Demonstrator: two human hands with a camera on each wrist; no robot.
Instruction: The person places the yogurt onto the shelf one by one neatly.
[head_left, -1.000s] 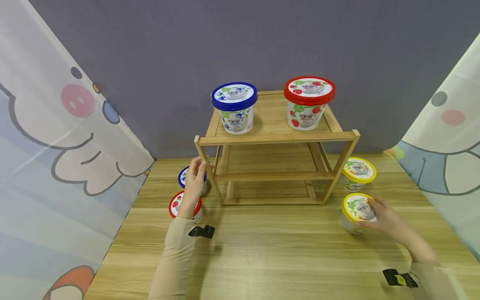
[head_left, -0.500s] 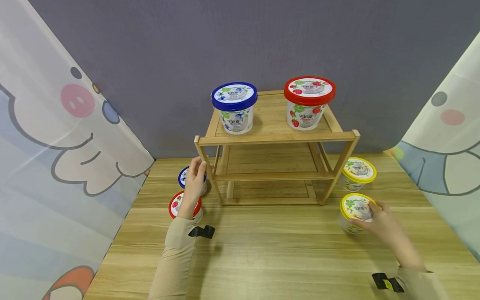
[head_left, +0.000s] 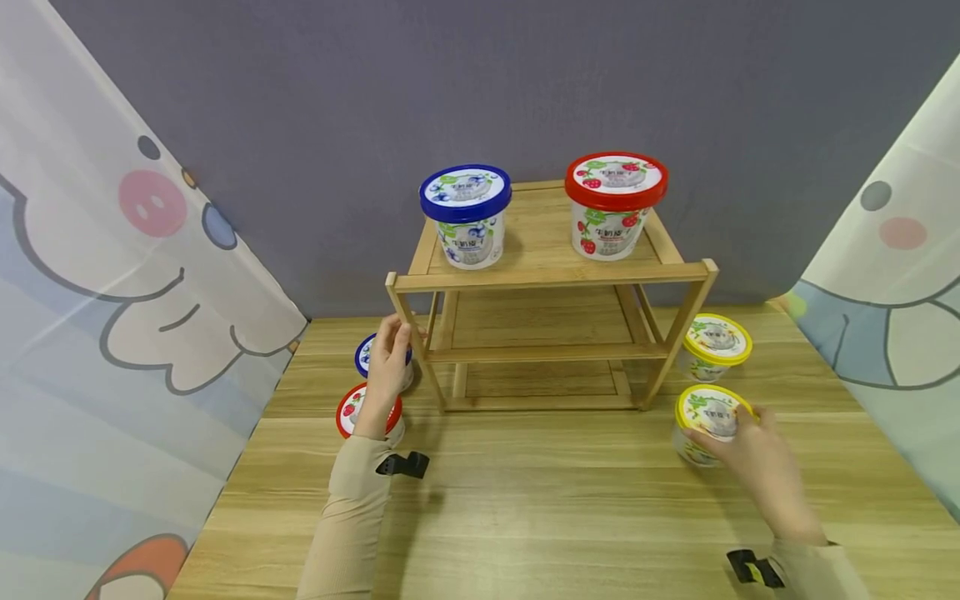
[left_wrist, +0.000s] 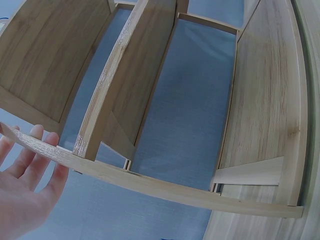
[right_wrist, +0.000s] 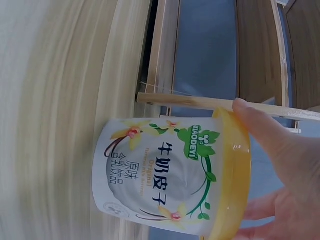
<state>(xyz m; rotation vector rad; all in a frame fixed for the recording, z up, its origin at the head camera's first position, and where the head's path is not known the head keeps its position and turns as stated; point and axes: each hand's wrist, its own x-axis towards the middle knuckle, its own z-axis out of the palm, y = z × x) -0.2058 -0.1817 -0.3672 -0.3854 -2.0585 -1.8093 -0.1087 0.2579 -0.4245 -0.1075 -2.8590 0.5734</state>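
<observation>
My right hand [head_left: 757, 458] grips a white tub with a yellow lid [right_wrist: 165, 175] by its lid, thumb on one side and fingers on the other. The tub is right of the wooden rack [head_left: 551, 354], in front of a second yellow-lidded tub [head_left: 717, 340]; whether it touches the table cannot be told. My left hand [head_left: 389, 354] holds the rack's left front post [left_wrist: 145, 184], some fingers reaching behind it. Under that arm are a blue-lidded tub [head_left: 364, 354] and a red-lidded tub [head_left: 348, 408], both partly hidden.
On the rack's top shelf [head_left: 536, 221] stand another blue-lidded tub [head_left: 468, 225] at left and another red-lidded tub [head_left: 611, 217] at right. A grey wall [head_left: 360, 100] rises behind. Cartoon-printed curtains [head_left: 97, 242] flank both sides of the wooden table [head_left: 540, 500].
The right hand and its yellow-lidded tub have shifted slightly left, toward the rack, with the forearm swinging left too. My left hand keeps its hold on the post.
</observation>
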